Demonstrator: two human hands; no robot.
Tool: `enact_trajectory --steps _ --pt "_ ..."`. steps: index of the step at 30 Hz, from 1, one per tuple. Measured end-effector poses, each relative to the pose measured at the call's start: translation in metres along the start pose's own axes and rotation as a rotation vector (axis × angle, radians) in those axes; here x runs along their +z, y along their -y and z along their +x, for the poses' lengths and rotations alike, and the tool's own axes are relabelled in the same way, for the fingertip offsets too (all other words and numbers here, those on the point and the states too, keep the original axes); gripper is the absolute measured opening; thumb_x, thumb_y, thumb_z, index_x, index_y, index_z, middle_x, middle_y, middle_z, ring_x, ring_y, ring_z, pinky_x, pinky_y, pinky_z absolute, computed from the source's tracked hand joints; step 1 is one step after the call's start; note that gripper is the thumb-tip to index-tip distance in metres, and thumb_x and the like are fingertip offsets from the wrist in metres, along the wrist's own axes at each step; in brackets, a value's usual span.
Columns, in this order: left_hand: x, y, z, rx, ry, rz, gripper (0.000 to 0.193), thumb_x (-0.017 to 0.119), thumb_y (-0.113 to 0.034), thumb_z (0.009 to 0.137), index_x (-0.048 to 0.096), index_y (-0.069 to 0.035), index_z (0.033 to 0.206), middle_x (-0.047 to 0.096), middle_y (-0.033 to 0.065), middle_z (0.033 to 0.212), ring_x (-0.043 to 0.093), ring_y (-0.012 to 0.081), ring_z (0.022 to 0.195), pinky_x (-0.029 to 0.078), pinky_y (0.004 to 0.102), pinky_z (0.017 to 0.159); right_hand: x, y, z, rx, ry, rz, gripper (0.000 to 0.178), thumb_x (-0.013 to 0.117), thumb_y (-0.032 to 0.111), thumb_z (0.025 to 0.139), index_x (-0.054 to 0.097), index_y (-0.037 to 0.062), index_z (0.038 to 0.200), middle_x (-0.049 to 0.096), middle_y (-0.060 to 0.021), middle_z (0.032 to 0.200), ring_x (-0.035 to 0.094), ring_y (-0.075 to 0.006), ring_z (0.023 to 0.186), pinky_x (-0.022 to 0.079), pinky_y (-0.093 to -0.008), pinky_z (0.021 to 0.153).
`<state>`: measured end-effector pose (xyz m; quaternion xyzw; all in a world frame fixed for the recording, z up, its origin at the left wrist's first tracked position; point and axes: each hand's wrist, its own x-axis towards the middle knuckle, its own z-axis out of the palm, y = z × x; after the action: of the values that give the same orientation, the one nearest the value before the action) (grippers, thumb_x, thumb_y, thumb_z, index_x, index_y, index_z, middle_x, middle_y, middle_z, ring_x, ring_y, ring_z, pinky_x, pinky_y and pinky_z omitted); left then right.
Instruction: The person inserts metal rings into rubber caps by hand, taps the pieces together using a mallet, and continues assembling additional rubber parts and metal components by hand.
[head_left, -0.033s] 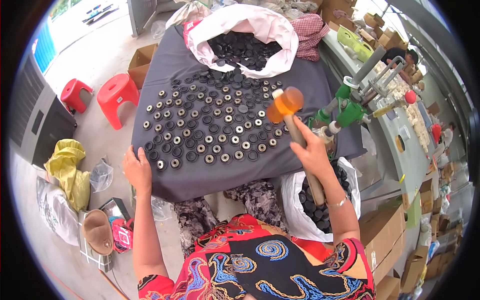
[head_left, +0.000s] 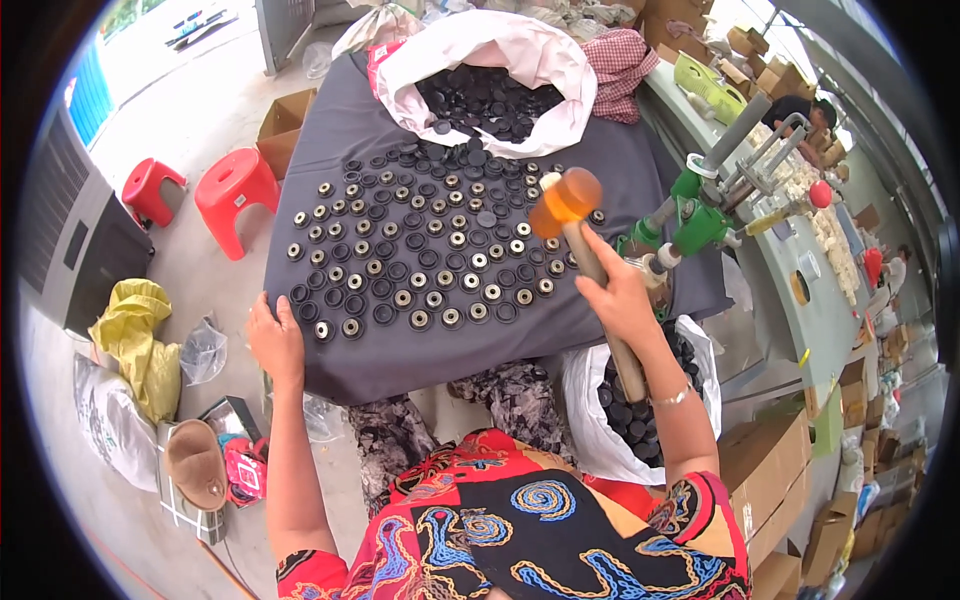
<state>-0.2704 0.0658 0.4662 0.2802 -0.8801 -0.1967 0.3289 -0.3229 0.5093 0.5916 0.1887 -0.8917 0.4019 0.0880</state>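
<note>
My right hand [head_left: 615,295] grips the wooden handle of a mallet with an orange head [head_left: 566,200], held up over the right side of a table under a dark grey cloth [head_left: 420,355]. Rows of small black round parts [head_left: 420,260], many with a metal centre, lie across the cloth. My left hand [head_left: 275,340] rests flat on the table's near left edge, beside the nearest row, holding nothing.
An open white sack [head_left: 485,45] of black parts sits at the table's far end; another white sack [head_left: 590,395] stands by my right knee. A green press [head_left: 690,220] stands at the right. Two red stools [head_left: 232,190], a yellow bag [head_left: 135,335] and cardboard boxes [head_left: 765,465] surround the table.
The mallet head and my right hand have shifted slightly left and away from me. My left hand has stayed on the table edge.
</note>
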Motion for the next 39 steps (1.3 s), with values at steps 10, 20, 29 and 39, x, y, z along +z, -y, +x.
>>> enact_trajectory --steps 10,20,29,39 --pt "-0.002 -0.005 -0.002 0.006 0.004 -0.004 0.039 0.055 -0.028 0.093 0.057 0.002 0.117 0.062 0.0208 0.114 0.056 0.0365 0.108 0.044 0.0428 0.092 0.03 -0.035 0.049 0.19 0.117 -0.039 0.067 0.064 0.007 0.076 0.042 0.0058 0.14 0.059 -0.0207 0.124 0.062 -0.0282 0.11 0.046 -0.0323 0.094" --pt "0.0 -0.006 0.0 0.009 -0.001 -0.009 0.039 0.056 -0.028 0.092 0.057 0.002 0.118 0.062 0.0198 0.114 0.056 0.036 0.107 0.044 0.0428 0.092 0.032 -0.023 0.016 0.062 0.121 -0.132 0.066 0.062 0.007 0.077 0.042 0.0105 0.14 0.061 -0.0214 0.119 0.062 -0.0359 0.104 0.048 -0.0375 0.089" --pt "-0.004 -0.006 -0.002 -0.002 0.021 0.022 0.04 0.056 -0.028 0.091 0.056 0.002 0.119 0.062 0.0191 0.115 0.056 0.0356 0.107 0.044 0.0425 0.092 0.04 0.003 0.019 -0.104 0.068 -0.027 0.067 0.063 0.008 0.077 0.042 0.0112 0.141 0.062 -0.0248 0.114 0.063 -0.0385 0.099 0.05 -0.0395 0.086" --pt "0.001 -0.005 -0.002 0.024 0.005 0.005 0.04 0.055 -0.028 0.092 0.057 0.002 0.118 0.062 0.0196 0.115 0.056 0.0356 0.108 0.044 0.0424 0.092 0.036 -0.01 0.008 -0.062 0.112 -0.018 0.068 0.062 0.006 0.077 0.041 0.0127 0.142 0.065 -0.0244 0.103 0.066 -0.0355 0.082 0.05 -0.039 0.079"
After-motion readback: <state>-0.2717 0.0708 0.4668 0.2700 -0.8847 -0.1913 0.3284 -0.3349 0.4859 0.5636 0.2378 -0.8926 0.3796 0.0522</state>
